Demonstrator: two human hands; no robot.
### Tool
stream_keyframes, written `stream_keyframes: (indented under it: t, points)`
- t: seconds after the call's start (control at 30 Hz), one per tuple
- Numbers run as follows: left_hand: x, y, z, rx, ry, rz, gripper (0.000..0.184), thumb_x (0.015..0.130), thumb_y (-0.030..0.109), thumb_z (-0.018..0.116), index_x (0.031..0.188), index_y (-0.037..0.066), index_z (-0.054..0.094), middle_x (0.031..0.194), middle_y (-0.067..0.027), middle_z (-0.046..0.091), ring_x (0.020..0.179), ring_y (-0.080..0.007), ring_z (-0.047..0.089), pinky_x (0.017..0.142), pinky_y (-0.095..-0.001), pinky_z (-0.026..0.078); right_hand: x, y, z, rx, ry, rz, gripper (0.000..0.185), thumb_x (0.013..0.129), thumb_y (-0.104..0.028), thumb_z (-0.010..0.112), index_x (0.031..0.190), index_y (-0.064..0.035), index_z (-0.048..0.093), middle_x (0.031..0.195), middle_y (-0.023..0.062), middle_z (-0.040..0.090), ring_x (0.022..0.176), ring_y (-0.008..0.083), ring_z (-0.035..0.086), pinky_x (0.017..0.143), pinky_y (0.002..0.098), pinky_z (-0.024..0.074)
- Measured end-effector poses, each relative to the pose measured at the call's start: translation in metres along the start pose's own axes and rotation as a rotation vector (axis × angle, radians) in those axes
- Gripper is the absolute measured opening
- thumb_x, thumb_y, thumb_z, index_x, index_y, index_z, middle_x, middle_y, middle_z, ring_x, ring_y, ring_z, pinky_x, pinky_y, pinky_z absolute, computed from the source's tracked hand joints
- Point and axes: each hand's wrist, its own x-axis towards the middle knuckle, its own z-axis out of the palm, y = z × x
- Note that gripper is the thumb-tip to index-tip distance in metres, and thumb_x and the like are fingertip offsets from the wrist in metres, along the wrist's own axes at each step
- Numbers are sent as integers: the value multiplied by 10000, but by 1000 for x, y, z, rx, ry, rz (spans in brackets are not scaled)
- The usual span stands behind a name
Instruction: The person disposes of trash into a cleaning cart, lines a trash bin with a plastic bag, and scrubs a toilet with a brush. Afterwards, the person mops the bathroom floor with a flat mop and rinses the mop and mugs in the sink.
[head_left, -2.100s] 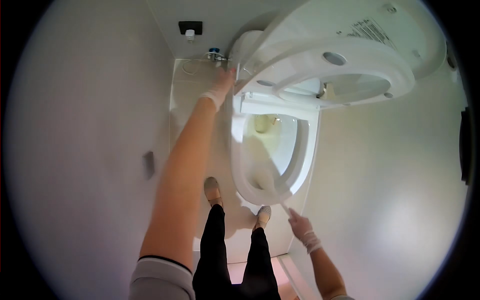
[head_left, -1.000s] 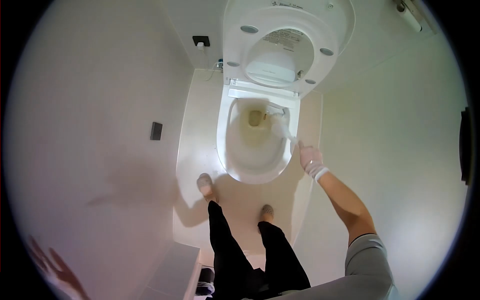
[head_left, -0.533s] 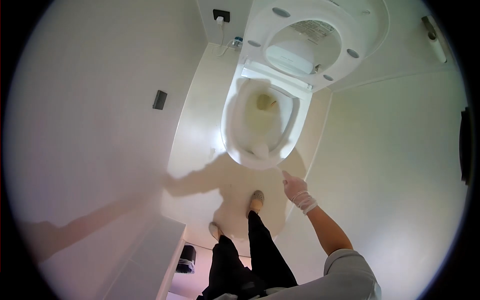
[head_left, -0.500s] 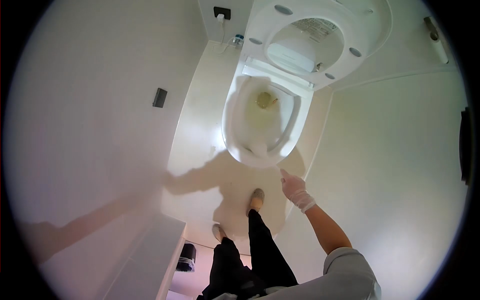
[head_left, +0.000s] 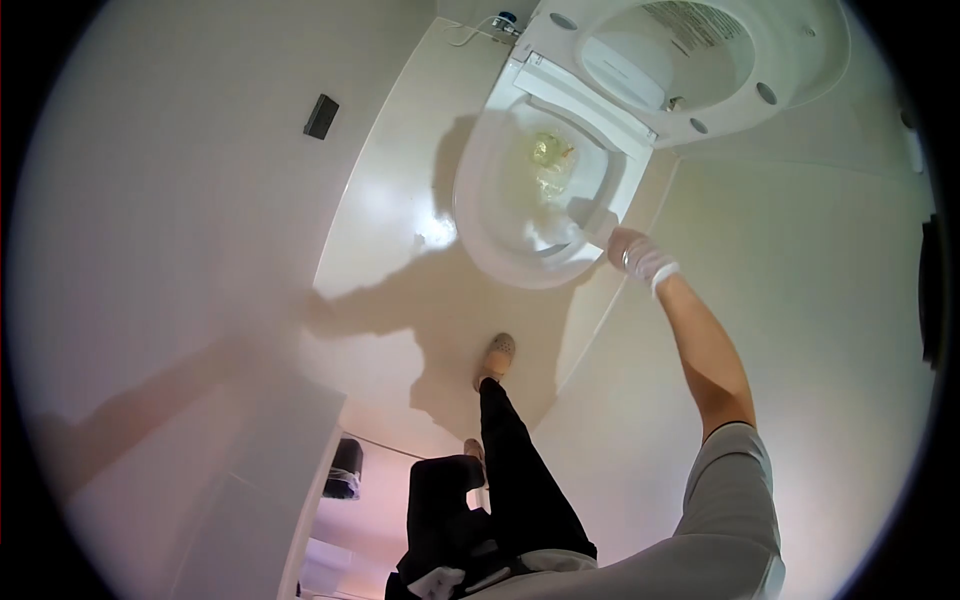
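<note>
Held white brush [head_left: 563, 232] by handle [head_left: 598, 237] in gloved right hand [head_left: 629, 248], extending left of hand into toilet [head_left: 515, 268], with raised seat [head_left: 730, 115] beyond hand.

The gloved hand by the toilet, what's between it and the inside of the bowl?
A white toilet brush, blurry in the head view: its handle goes from the right hand over the rim, its head inside the bowl.
</note>
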Motion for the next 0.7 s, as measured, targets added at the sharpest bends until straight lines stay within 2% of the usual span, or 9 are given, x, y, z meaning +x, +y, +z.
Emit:
stream_keyframes:
  t: [0.07,0.13,0.27,0.33,0.37,0.4,0.5,0.53,0.7]
  points:
    - [0,-1,2,-7,-9,-13,638,945,431,178,1415,9,90,1474,-197,76,1348,-395,72,1037,-603,111,10,2,-22,44,-130,-125,232,803,-225,500,803,-28,622,754,120,655,633,269,635,552,382,498]
    - [0,-2,3,8,-23,-19,645,943,438,177,1414,7,86,1473,-198,76,1349,-390,74,1034,-609,113,11,-44,-78,490,-522,279,232,795,-233,480,781,-44,614,663,74,610,514,215,571,456,359,456]
    - [0,1,2,8,-25,-18,652,940,448,162,1415,10,77,1473,-198,67,1352,-381,70,1032,-615,110,31,-78,-78,822,-410,393,250,816,-240,451,761,-44,596,627,63,561,469,179,515,399,362,412]
    - [-2,1,4,14,-10,-14,656,938,454,153,1415,11,75,1475,-195,57,1353,-379,65,1034,-614,109,43,-66,-41,1228,-394,406,232,802,-228,472,745,-43,600,645,89,583,510,204,553,440,392,450]
    - [-2,-1,5,17,-10,-7,654,938,455,152,1415,14,78,1476,-192,53,1353,-377,63,1036,-611,109,32,-63,-34,1277,-346,394,212,794,-209,487,762,-38,608,681,98,595,547,220,566,476,393,460]
    - [-2,-4,6,25,-13,3,652,938,455,152,1415,17,81,1477,-189,50,1354,-375,62,1038,-609,110,19,-53,-31,1112,-271,367,195,786,-190,501,778,-33,617,718,106,606,585,236,579,512,394,470]
    - [-2,-3,8,41,-33,-26,651,936,457,164,1416,25,82,1477,-185,59,1352,-377,71,1037,-611,113,-9,-21,-68,101,-126,225,163,762,-132,545,826,-18,642,826,131,640,697,284,617,619,398,498]
    - [-2,-4,8,42,-30,-23,653,936,459,167,1417,27,79,1477,-185,61,1351,-378,74,1035,-615,115,-9,-23,-85,-92,-115,210,161,754,-113,559,842,-13,650,862,139,651,734,300,630,655,399,508]
    - [-2,-3,11,39,-25,-15,660,933,468,176,1417,32,74,1475,-186,68,1348,-382,81,1028,-628,123,27,-77,-91,-273,-124,22,224,742,-194,606,847,-3,659,837,184,660,755,334,651,646,416,519]
